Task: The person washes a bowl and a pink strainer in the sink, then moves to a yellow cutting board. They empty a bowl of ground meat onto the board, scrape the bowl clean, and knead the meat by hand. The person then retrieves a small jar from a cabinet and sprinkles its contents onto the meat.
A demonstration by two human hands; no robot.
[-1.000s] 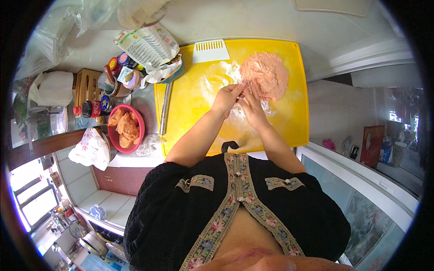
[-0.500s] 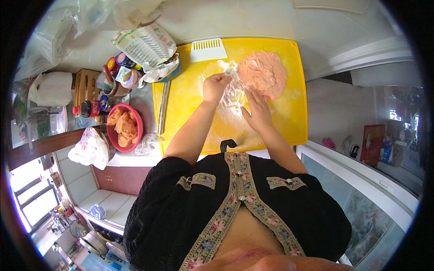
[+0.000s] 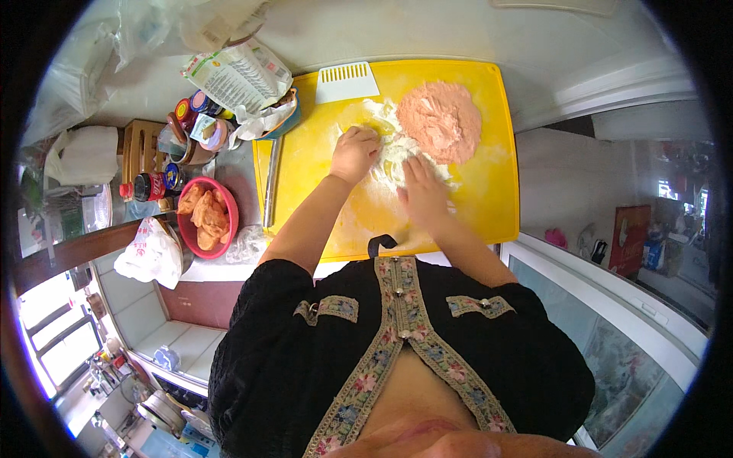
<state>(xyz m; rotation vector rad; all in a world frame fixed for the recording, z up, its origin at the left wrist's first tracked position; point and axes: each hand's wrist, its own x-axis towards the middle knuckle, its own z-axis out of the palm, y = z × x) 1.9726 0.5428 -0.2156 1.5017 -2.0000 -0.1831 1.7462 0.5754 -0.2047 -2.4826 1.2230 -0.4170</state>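
Note:
White flour lies in a loose patch on a yellow cutting board. Right beside it, at the upper right of the board, is a flattened round of pink dough dusted with flour. My right hand lies open on the flour, fingers stretched out just below the dough's lower left edge. At the flour's left side my left hand is closed, its fingers curled in; what they hold, if anything, is hidden.
A white slotted scraper rests at the board's far edge, a metal rod along its left side. Farther left stand a red bowl with orange-brown food pieces, bottles and jars, and a blue container holding packets. A wall borders the back.
My right hand has moved down and left, off the dough's edge onto the flour. My left hand has shifted left and slightly down. The flour is whiter and more widely spread.

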